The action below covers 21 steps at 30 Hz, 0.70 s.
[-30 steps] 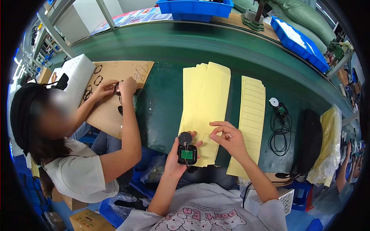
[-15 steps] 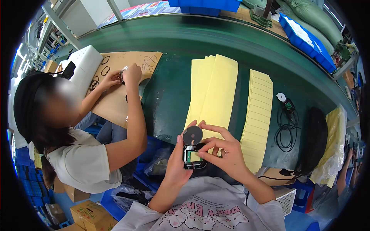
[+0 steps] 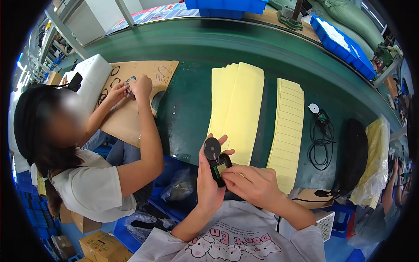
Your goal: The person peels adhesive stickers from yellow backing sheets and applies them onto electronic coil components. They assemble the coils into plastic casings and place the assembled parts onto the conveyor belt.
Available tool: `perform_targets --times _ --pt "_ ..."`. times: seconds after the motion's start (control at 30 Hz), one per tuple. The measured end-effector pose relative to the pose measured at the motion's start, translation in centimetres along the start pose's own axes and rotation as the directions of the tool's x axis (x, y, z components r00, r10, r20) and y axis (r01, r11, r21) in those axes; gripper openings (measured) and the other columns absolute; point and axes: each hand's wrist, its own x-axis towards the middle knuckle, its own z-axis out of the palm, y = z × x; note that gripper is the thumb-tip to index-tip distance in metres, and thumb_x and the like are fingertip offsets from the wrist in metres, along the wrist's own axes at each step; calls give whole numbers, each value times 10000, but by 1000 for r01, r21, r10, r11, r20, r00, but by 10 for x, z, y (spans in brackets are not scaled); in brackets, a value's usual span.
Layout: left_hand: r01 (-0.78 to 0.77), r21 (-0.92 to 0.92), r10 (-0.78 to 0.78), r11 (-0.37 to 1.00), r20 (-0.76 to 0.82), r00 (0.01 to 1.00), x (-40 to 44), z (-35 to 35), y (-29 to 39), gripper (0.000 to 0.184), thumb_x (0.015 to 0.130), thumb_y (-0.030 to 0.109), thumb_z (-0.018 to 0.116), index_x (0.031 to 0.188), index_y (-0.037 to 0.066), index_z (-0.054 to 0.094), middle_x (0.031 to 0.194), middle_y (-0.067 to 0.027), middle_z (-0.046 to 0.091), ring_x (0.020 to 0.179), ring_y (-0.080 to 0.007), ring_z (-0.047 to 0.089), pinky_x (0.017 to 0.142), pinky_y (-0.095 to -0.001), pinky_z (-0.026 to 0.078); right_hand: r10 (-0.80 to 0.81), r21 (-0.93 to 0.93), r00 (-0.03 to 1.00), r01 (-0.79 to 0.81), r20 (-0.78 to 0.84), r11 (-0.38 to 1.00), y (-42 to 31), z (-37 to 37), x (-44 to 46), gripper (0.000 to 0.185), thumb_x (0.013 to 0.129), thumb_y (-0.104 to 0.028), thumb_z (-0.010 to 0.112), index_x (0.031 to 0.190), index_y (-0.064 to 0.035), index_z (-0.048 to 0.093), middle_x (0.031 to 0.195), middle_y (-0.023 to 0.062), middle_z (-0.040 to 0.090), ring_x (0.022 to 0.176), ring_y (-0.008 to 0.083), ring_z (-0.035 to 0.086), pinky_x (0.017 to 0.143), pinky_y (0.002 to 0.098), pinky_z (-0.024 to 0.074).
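Note:
My left hand (image 3: 209,188) is wrapped around a small black electronic device (image 3: 214,175), held tilted above my lap. Its housing is uncovered, and a green circuit board with a pale yellow pad (image 3: 221,168) shows inside. A round black disc (image 3: 212,148) hangs on thin wires at the device's upper end and leans against my left fingers. My right hand (image 3: 255,185) is closed, with its thumb and fingertips pinched against the right side of the board. Whatever lies between those fingertips is hidden.
Yellow paper sheets (image 3: 238,105) and a lined yellow stack (image 3: 288,126) lie on the green table. To the right are a coiled black cable (image 3: 321,148) with a white disc and a black pouch (image 3: 352,157). At left, a co-worker (image 3: 100,174) handles a ring-shaped part over cardboard (image 3: 155,72).
The device has turned and tilted in my left hand. My right fingers have drawn together and shifted down to the board's right side. The co-worker's hands have moved slightly left.

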Motion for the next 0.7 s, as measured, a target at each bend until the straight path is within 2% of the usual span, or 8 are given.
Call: perform_targets --times 0.2,0.3,0.4,0.43,0.47,0.53,0.63,0.7 --pt "-35 58 34 998 28 999 1 2 -3 545 990 426 179 1408 80 218 1346 -140 405 1075 -207 506 901 -329 439 67 19 997 -67 36 998 1 0 5 176 661 -101 698 800 -76 592 858 -16 586 536 102 569 429 233 423" --pt "-5 31 4 1000 25 1000 0 4 -1 564 986 446 143 1409 82 225 1355 -141 408 1078 -211 521 929 -341 435 218 222 974 -225 55 949 2 0 7 162 654 -69 678 785 -68 582 852 15 597 545 97 570 441 224 426" --pt "30 -62 -28 998 32 999 0 5 2 570 983 450 151 1410 76 206 1347 -155 406 1058 -230 537 902 -352 463 468 674 877 -411 108 614 4 -4 8 166 690 1 655 756 -81 527 908 35 635 521 59 533 397 190 378" --pt "57 -100 -53 993 49 997 1 3 4 569 982 448 156 1410 74 192 1341 -164 403 1049 -241 539 868 -356 485 532 849 828 -404 179 342 12 2 1 174 756 -4 583 773 -95 435 823 32 588 497 44 465 367 160 329" --pt "87 -137 -78 987 67 995 2 1 6 569 982 445 161 1410 72 178 1335 -172 399 1040 -253 541 835 -360 507 583 926 772 -367 251 86 21 -2 0 169 771 -12 556 774 -101 413 785 20 552 483 42 432 360 154 315" --pt "85 -129 -66 988 141 988 5 -4 3 597 970 478 164 1405 70 194 1333 -183 396 1011 -273 560 770 -389 539 609 890 670 -187 425 -416 44 -15 6 162 800 -28 504 774 -112 369 708 -5 480 457 39 368 347 143 286" --pt "106 -137 -76 985 207 975 4 -5 4 618 962 499 174 1400 64 206 1328 -186 400 1003 -278 565 759 -400 542 605 818 597 -163 527 -552 52 -27 22 101 813 -53 398 746 -104 342 627 9 405 451 58 276 368 206 236" --pt "110 -141 -74 984 240 968 4 -7 3 634 957 512 178 1395 55 215 1320 -188 406 1003 -280 566 752 -404 544 492 821 685 -291 537 -492 67 -24 20 40 837 -60 417 804 -81 411 618 -4 404 459 54 318 368 196 247"
